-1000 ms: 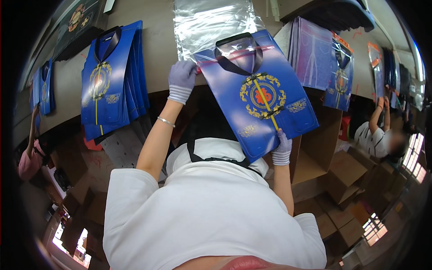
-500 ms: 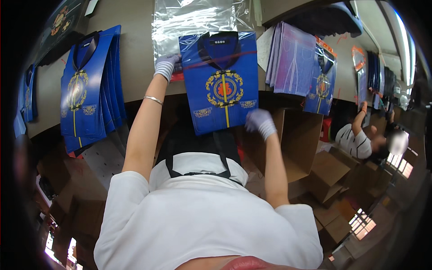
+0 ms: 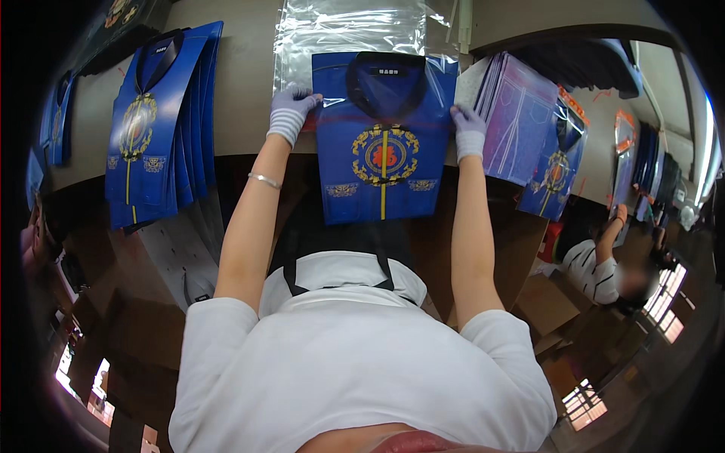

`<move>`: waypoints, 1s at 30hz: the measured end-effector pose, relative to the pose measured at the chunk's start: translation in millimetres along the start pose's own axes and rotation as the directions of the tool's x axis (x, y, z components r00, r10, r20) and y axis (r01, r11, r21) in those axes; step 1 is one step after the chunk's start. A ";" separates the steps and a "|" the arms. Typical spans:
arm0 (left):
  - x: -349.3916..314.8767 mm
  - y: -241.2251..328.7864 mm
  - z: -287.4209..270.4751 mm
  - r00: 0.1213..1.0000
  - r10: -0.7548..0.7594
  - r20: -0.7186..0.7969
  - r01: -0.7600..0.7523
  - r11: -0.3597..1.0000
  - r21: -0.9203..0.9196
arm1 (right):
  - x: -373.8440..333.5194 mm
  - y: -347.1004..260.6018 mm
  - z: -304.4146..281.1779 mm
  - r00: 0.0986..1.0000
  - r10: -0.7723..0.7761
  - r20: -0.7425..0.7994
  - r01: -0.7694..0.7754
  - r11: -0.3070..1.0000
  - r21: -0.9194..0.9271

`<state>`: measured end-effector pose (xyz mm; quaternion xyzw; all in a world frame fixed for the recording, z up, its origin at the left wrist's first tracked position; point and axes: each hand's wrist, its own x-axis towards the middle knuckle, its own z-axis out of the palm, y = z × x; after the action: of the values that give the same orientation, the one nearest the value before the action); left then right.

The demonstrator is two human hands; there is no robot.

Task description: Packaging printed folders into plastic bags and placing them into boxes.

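Beige tabletop (image 3: pixel 242 83) carries a blue folded garment (image 3: pixel 385 143) at its near edge, overhanging, top tucked in a clear plastic bag (image 3: pixel 347 30). Gloved left hand (image 3: pixel 291 113) and right hand (image 3: pixel 468 130) pinch its sides.

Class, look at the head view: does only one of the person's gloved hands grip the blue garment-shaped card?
No: the left hand and the right hand each grip a side edge of the blue card.

A stack of blue garment packs (image 3: pixel 155 121) lies left; purple sleeves (image 3: pixel 517 121) lie right.
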<state>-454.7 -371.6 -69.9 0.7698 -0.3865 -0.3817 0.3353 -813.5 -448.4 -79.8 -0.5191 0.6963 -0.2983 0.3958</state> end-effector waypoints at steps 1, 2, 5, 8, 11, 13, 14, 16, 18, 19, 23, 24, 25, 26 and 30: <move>-11.2 3.0 -5.0 0.983 -0.170 0.073 0.177 0.979 -0.100 | -17.3 4.9 -1.2 0.998 0.054 -0.009 -0.054 0.997 0.047; -24.7 -4.6 -5.0 0.982 -0.177 0.072 0.183 0.978 -0.097 | -37.0 7.0 -4.8 0.995 0.096 -0.019 -0.093 0.990 0.107; -71.5 -27.6 0.0 0.978 -0.081 0.193 0.101 0.990 -0.097 | -87.0 31.8 -27.4 0.987 0.155 -0.036 -0.150 0.984 0.095; -140.2 -64.5 -2.1 0.936 -0.004 0.353 -0.011 0.999 0.042 | -159.9 67.6 -44.3 0.979 0.174 0.103 -0.176 0.984 0.013; -190.1 -101.3 1.5 0.809 -0.108 0.577 0.086 0.994 0.065 | -236.4 148.9 -50.4 0.729 0.625 0.279 -0.685 0.656 0.318; -197.7 -83.6 -13.4 0.758 -0.090 0.646 0.126 0.992 -0.009 | -250.3 113.2 -27.6 0.772 0.486 0.411 -0.616 0.411 0.672; -196.9 -62.6 -24.2 0.759 -0.085 0.645 0.119 0.993 -0.009 | -249.8 94.4 -21.4 0.815 0.362 0.453 -0.561 0.295 0.773; -189.9 -12.6 -46.9 0.763 0.118 0.636 -0.111 0.992 -0.052 | -247.5 69.5 -27.0 0.843 0.359 0.400 -0.520 0.359 0.775; -184.3 15.7 -68.7 0.751 0.258 0.607 -0.292 0.955 -0.046 | -243.4 33.3 -37.4 0.920 0.314 0.235 -0.374 0.521 0.767; -185.0 22.7 -79.5 0.741 0.312 0.595 -0.302 0.946 -0.120 | -245.1 -3.5 -48.0 0.968 0.234 0.091 -0.229 0.672 0.704; -188.3 12.4 -84.2 0.767 0.352 0.537 -0.307 0.936 -0.174 | -248.1 -127.3 -102.0 0.986 -0.133 -0.098 0.157 0.944 0.290; -186.3 1.8 -74.1 0.817 0.293 0.496 -0.228 0.955 -0.188 | -243.0 -153.7 -105.3 0.941 -0.333 -0.052 0.335 0.942 0.018; -185.8 -2.6 -65.3 0.814 0.267 0.516 -0.218 0.964 -0.155 | -244.4 -191.3 -95.6 0.954 -0.298 0.013 0.298 0.954 -0.003; -186.4 -4.7 -54.5 0.794 0.295 0.531 -0.202 0.953 -0.226 | -227.6 -189.5 -81.5 0.800 -0.599 0.044 0.591 0.774 -0.228; -189.9 19.6 -39.4 0.719 0.500 0.483 -0.467 0.862 -0.197 | -196.1 -162.8 26.2 0.793 -0.487 0.365 0.608 0.661 -0.439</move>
<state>-505.9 -210.6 27.5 0.4996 -0.6374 -0.4852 0.3297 -682.7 -306.5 88.7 -0.8232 0.5134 -0.1392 0.1986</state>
